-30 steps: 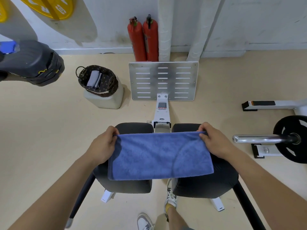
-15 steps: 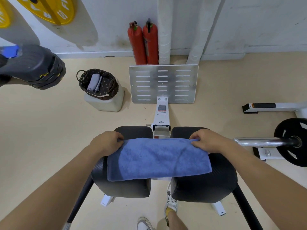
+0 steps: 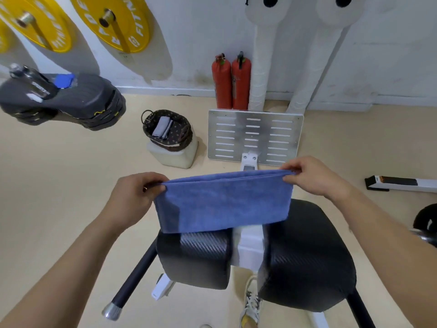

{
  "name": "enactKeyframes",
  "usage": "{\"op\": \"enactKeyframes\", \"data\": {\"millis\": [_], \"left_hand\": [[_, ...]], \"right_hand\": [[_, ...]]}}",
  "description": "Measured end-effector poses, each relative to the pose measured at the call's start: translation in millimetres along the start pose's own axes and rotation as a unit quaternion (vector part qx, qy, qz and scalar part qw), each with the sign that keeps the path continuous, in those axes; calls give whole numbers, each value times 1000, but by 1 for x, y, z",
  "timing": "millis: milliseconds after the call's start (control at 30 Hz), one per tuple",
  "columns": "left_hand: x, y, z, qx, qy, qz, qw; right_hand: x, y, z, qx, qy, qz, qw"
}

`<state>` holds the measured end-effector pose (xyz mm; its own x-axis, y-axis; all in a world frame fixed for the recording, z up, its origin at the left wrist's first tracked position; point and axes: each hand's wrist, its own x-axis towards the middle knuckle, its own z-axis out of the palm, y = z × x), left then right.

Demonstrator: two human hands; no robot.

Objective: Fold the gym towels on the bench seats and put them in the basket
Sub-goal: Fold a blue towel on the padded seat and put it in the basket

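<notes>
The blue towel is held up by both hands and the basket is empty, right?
Not empty: the head view shows a folded grey towel lying in the basket. The left hand and right hand do hold the blue towel up by its top corners.

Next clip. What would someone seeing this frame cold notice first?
The blue towel, folded, hangs at centre, its top corners pinched by the left hand and right hand above the black bench seats. Behind, left of centre, a dark basket holds a grey towel; yellow weight plates hang on the wall upper left.
</notes>
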<state>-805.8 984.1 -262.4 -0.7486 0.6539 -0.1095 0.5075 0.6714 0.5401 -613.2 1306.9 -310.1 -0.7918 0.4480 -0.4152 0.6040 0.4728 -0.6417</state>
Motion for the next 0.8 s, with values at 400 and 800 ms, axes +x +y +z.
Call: {"op": "enactKeyframes", "data": {"millis": [400, 800], "left_hand": [[-161, -6, 54, 183, 102, 189, 959], [-194, -21, 174, 210, -109, 137, 962]], "right_hand": [[38, -77, 90, 183, 39, 63, 980], [33, -54, 171, 243, 68, 92, 963]]}}
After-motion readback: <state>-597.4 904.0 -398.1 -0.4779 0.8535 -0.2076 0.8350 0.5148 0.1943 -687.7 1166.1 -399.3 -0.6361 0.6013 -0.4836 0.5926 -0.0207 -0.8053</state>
